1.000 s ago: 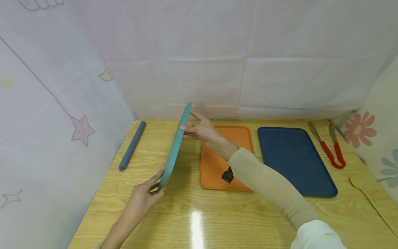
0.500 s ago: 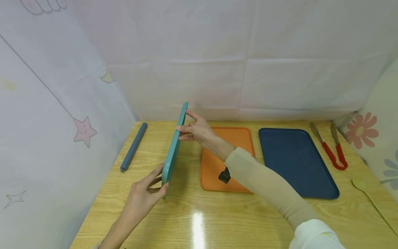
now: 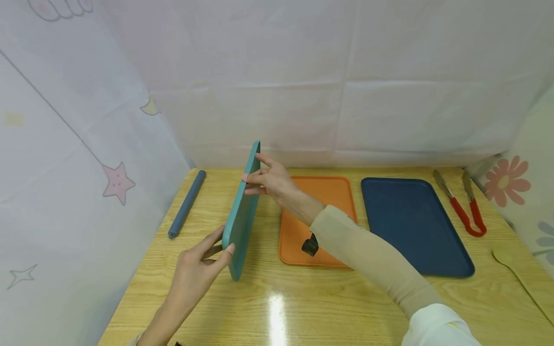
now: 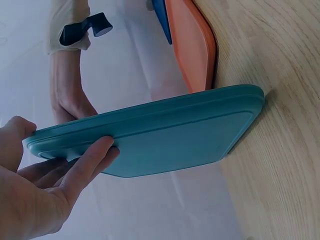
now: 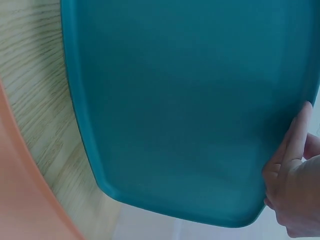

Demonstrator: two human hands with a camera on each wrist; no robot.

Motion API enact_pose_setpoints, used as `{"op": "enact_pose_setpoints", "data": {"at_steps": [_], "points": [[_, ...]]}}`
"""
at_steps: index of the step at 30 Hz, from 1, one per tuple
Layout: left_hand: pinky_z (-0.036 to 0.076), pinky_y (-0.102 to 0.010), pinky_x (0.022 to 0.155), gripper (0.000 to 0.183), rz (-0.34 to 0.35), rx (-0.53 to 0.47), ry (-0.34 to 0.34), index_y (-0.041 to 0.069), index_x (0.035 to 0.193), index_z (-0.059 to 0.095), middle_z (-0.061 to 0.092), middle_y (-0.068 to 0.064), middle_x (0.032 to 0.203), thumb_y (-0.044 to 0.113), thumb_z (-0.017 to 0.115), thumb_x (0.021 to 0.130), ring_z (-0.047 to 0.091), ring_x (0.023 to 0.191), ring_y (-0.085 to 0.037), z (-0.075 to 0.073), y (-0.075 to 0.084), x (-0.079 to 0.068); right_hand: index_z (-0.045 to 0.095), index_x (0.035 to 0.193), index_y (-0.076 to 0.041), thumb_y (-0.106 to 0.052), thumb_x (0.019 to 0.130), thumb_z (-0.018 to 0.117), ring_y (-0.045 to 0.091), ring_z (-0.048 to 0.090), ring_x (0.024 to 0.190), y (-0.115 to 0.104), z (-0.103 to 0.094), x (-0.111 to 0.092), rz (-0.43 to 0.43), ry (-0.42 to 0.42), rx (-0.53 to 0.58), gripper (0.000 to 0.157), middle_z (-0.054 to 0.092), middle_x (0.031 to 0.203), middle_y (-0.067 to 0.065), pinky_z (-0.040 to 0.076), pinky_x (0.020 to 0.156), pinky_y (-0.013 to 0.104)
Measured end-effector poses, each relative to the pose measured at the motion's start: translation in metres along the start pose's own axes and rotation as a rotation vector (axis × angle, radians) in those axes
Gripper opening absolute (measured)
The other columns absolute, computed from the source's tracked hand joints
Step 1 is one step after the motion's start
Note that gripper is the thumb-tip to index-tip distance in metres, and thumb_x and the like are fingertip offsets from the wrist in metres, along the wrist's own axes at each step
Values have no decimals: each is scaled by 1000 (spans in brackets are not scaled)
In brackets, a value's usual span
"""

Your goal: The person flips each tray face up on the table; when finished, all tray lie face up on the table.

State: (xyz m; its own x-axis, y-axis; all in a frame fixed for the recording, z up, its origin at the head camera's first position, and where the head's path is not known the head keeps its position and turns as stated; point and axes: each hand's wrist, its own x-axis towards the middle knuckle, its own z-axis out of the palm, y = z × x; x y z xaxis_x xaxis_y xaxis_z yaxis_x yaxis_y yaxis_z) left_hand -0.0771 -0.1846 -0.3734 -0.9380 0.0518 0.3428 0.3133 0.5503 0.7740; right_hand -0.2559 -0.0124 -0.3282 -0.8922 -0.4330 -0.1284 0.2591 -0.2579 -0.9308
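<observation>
A teal rectangular tray stands steeply on edge above the left part of the wooden table, its recessed face turned right. My left hand pinches its near upper corner, thumb on the right side and fingers on the left. Farther along the upper rim, my right hand grips it between thumb and fingers. In the left wrist view, the underside of the tray shows, with its lower edge close to the table. The right wrist view is mostly filled by the recessed face of the tray.
An orange tray lies under my right forearm, with a dark blue tray to its right. Red-handled tongs and a long-handled spoon lie farther right. A blue-grey rolled cylinder lies on the left.
The teal tray has turned so that its recessed face shows to the right instead of its underside to the left. My right hand has shifted slightly left with it.
</observation>
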Motion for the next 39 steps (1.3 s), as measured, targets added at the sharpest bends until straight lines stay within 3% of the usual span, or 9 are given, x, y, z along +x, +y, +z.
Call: {"op": "enact_pose_setpoints", "data": {"at_steps": [6,15,22,29,30,32,34,36,39], "points": [[58,-29,66,52,-20,46,-12,9,143,48,61,-18,125,18,65,94,70,92,-29,-5,6,2,28,153,-19,4,87,68,24,67,76,2,9,1,0,-12,-11,81,63,92,15,58,73,38],[58,-36,73,60,-170,61,-150,32,148,38,56,-21,132,18,61,94,69,96,-29,-23,28,16,30,152,-18,5,87,68,22,66,71,1,16,4,-13,1,-18,79,64,88,15,58,70,39],[52,-27,62,60,-239,68,-165,27,149,39,57,-18,133,17,60,94,68,101,-27,-30,34,18,25,153,-13,-10,96,61,30,69,81,8,5,5,12,-11,-168,68,66,104,21,58,69,43],[51,-25,62,60,-279,85,-114,19,149,39,60,-18,128,13,60,93,69,96,-23,-35,31,15,28,150,-1,-13,99,55,38,59,110,55,-28,15,135,65,-440,59,54,130,24,51,91,45],[50,-25,61,61,-287,85,-116,19,149,38,60,-18,129,14,59,93,69,96,-22,-36,31,14,28,150,-2,-13,98,55,34,60,108,63,-31,15,159,80,-484,60,54,129,21,50,92,44],[52,-26,61,61,-305,65,-116,17,150,37,59,-19,129,13,59,93,70,96,-21,-39,28,14,26,151,-2,-15,98,56,24,59,87,78,-37,16,218,82,-527,63,58,113,15,50,89,38],[54,-26,63,61,-324,33,-115,17,150,35,58,-20,130,12,58,94,70,95,-20,-41,25,13,22,152,-2,-16,97,56,16,45,68,89,-40,16,271,80,-538,66,54,94,8,44,76,35],[57,-27,67,61,-342,-17,-113,15,151,33,56,-23,131,10,56,95,70,95,-20,-45,20,12,21,153,-1,-16,97,56,15,35,64,96,-41,16,302,79,-539,68,47,85,6,40,71,36],[57,-30,73,61,-370,-133,-95,9,151,31,52,-29,132,6,55,95,70,94,-17,-51,11,12,22,151,3,-14,95,58,21,48,71,103,-42,15,314,89,-515,69,53,92,12,50,78,40]]}}
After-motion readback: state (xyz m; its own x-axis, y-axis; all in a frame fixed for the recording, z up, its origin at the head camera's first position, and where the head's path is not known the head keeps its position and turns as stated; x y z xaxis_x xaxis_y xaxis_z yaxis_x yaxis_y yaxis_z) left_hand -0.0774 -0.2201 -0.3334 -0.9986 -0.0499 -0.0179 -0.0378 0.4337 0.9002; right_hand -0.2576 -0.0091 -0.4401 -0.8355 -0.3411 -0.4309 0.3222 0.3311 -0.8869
